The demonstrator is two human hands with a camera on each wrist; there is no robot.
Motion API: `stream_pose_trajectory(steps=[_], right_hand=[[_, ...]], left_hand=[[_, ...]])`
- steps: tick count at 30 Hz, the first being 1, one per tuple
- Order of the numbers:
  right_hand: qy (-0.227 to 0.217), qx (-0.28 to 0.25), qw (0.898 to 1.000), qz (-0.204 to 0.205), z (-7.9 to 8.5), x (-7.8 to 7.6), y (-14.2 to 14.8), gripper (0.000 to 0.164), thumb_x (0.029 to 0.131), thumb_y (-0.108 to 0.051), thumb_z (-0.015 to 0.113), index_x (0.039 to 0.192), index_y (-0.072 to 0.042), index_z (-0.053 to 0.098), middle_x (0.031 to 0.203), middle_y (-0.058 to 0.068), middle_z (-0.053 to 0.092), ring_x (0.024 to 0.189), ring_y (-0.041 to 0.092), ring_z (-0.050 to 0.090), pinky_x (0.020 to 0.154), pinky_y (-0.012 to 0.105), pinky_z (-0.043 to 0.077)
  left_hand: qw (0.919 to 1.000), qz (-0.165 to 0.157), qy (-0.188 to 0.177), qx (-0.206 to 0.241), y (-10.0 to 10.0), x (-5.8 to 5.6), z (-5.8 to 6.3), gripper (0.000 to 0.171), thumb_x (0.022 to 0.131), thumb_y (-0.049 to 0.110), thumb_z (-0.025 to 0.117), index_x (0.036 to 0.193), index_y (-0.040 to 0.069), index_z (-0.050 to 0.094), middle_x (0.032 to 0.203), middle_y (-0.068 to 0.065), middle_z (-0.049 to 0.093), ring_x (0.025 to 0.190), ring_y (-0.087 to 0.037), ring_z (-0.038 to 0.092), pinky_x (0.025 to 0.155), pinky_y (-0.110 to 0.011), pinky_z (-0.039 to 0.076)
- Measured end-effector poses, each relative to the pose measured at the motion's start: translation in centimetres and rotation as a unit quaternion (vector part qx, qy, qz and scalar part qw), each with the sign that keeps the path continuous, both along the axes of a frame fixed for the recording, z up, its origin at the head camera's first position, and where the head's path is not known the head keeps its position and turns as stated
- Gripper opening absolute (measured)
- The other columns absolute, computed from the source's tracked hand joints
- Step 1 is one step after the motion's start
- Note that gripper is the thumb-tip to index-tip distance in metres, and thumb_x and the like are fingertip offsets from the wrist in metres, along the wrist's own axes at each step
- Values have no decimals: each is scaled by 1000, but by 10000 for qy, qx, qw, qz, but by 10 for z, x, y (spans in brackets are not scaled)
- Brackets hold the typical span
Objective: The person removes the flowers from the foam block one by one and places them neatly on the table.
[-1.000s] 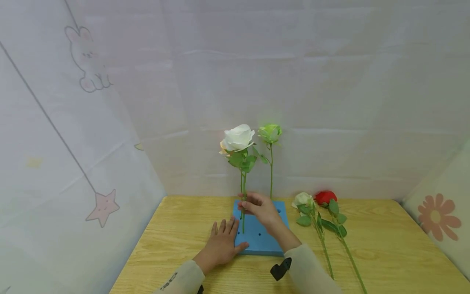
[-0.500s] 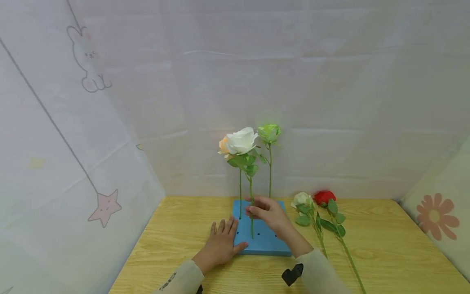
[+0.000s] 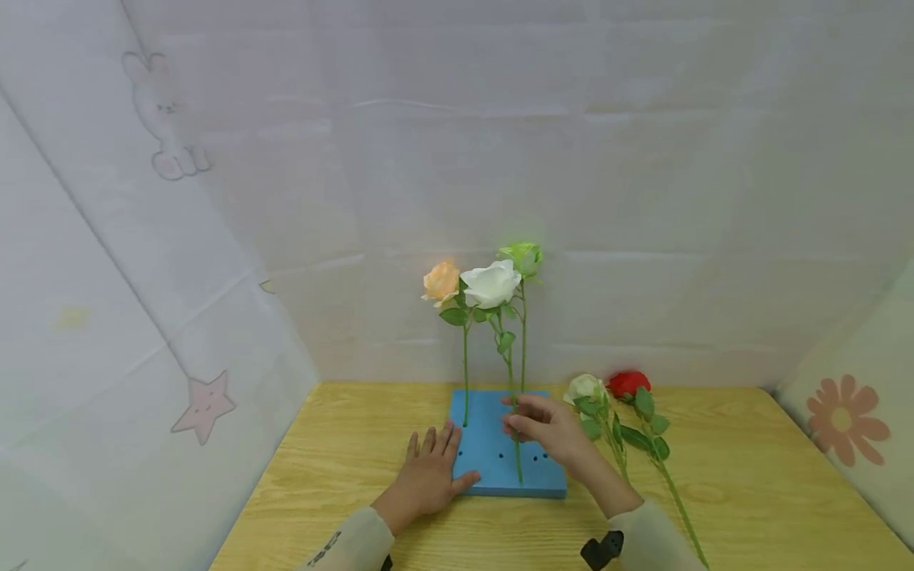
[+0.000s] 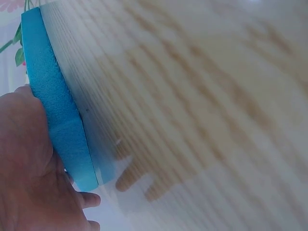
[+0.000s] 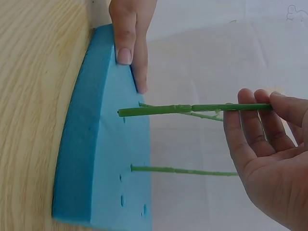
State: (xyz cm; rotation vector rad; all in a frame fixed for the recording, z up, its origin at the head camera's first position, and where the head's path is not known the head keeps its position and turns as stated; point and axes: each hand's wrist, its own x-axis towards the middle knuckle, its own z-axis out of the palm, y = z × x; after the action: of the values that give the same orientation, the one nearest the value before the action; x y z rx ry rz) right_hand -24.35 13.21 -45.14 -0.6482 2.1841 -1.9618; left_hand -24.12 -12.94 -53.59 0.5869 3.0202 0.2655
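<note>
My right hand (image 3: pixel 550 432) pinches the green stem (image 5: pixel 192 109) of a white rose (image 3: pixel 491 284) between thumb and fingertips. The rose stands nearly upright, its lower stem end close over the front part of a blue foam block (image 3: pixel 485 476). Small holes dot the block's top. My left hand (image 3: pixel 427 476) lies with spread, straight fingers at the block's left edge, its thumb on the front left corner. In the left wrist view, the left hand (image 4: pixel 29 159) rests against the blue block (image 4: pixel 57 106). An orange rose (image 3: pixel 441 281) and a green rose (image 3: pixel 527 258) stand upright in the block.
To the right of the block, a cream rose (image 3: pixel 587 388) and a red rose (image 3: pixel 628 384) lie on the wooden table (image 3: pixel 757 476), stems pointing toward the front. A pale cloth backdrop (image 3: pixel 643 198) rises behind the table and at both sides.
My right hand has moved right and toward the front with the white rose, uncovering the orange rose. The left hand has stayed at the block's left edge.
</note>
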Motion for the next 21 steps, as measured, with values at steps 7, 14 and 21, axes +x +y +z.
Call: stream_pose_trajectory(steps=[7, 14, 21], right_hand=[[-141, 50, 9999, -24, 1, 6, 21, 46, 99, -21, 68, 139, 2, 59, 118, 18, 70, 103, 26, 72, 87, 37, 59], [-143, 299, 9994, -130, -1, 14, 42, 44, 99, -23, 69, 136, -1, 62, 114, 21, 69, 103, 30, 71, 86, 41, 59], [-218, 345, 9990, -187, -5, 21, 59, 45, 98, -21, 70, 136, 1, 61, 112, 16, 70, 101, 25, 72, 86, 39, 59]], left_hand=[[10000, 3, 5, -29, -3, -4, -5, 94, 98, 76, 31, 164, 12, 17, 170, -11, 13, 152, -44, 21, 118, -68, 12], [9999, -77, -45, 76, -5, -3, -3, 93, 98, 75, 31, 164, 11, 17, 169, -12, 13, 151, -46, 21, 117, -70, 11], [9998, -122, -130, 110, -3, -3, -1, 92, 99, 74, 32, 164, 11, 15, 170, -11, 11, 152, -44, 19, 118, -69, 10]])
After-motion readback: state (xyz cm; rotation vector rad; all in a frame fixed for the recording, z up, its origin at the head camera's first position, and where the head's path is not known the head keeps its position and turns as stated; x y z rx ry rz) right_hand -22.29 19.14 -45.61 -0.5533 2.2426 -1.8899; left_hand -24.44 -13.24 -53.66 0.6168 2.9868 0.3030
